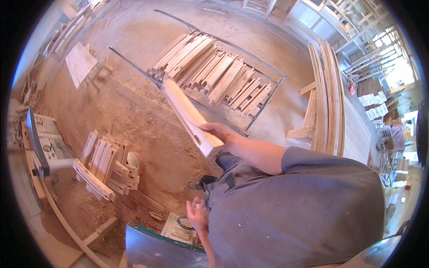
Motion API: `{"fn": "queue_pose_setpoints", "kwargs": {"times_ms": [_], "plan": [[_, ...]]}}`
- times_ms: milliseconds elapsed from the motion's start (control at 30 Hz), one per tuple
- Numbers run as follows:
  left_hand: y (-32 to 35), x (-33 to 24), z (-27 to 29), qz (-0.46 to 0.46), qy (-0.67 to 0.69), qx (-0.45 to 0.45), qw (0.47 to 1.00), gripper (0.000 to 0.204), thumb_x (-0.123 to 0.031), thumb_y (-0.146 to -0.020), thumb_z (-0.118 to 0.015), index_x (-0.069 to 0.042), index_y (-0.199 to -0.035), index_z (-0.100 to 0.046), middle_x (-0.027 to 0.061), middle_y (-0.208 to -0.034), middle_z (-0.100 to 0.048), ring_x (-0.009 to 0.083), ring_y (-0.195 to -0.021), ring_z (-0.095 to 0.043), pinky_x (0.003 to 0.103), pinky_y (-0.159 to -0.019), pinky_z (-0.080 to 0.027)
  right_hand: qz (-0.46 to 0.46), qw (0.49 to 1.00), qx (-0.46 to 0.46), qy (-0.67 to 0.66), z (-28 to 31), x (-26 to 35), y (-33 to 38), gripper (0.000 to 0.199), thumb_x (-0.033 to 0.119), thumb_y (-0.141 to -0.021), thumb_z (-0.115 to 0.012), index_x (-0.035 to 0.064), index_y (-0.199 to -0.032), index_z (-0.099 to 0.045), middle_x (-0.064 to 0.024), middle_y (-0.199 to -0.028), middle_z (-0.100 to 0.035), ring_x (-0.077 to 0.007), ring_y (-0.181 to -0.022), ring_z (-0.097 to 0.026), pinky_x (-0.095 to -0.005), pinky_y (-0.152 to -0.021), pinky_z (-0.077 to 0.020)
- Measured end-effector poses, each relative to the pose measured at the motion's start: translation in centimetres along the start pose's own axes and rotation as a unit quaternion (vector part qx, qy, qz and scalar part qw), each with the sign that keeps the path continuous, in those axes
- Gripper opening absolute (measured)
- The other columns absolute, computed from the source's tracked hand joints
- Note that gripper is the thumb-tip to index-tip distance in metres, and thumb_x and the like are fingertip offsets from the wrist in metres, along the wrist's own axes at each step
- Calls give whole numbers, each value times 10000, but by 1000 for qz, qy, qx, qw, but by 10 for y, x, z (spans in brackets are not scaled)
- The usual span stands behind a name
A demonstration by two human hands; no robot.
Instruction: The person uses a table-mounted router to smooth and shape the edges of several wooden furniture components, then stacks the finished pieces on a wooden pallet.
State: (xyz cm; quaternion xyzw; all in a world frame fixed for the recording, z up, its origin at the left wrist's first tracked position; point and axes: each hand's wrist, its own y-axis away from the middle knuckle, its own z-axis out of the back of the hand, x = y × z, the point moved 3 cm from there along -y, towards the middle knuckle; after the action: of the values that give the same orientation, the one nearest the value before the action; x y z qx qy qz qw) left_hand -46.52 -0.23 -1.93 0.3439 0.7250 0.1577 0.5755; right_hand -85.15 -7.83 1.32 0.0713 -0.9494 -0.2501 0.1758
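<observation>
A pale wooden beam with a slot cut near its close end is held in my right hand, whose fingers wrap over its edge. It slants up and to the left, its far end just in front of a row of similar pieces. Low in the view, my left hand hangs beside my body with its fingers apart and nothing in it. Nearest to it is a machine with a pale plate and a smooth metal table.
A cart frame carries the row of pieces. At left, a stack of short wood pieces stands by a machine. Long planks lie at right. Sawdust covers the floor; a small bench stands far left.
</observation>
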Motion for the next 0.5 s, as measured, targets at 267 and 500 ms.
{"fn": "queue_pose_setpoints", "kwargs": {"times_ms": [267,500], "plan": [[-47,61,71,115,-1,23,993,725,-62,-1043,-672,66,-1633,-270,198,-1344,-688,252,-1147,-702,354,-1011,-568,244,949,-190,66,112,42,77,784,237,-866,-790,91,-1541,-421,-142,-1150,-667,-265,-913,-702,-440,-820,-620],[-65,-68,39,-80,-195,-37,977,707,-58,-1035,-669,68,-1626,-301,170,-1341,-687,237,-1085,-708,331,-930,-575,314,907,-263,98,124,35,129,826,150,-873,-766,131,-1615,-404,-109,-1222,-642,-234,-988,-675,-409,-823,-600]]}}
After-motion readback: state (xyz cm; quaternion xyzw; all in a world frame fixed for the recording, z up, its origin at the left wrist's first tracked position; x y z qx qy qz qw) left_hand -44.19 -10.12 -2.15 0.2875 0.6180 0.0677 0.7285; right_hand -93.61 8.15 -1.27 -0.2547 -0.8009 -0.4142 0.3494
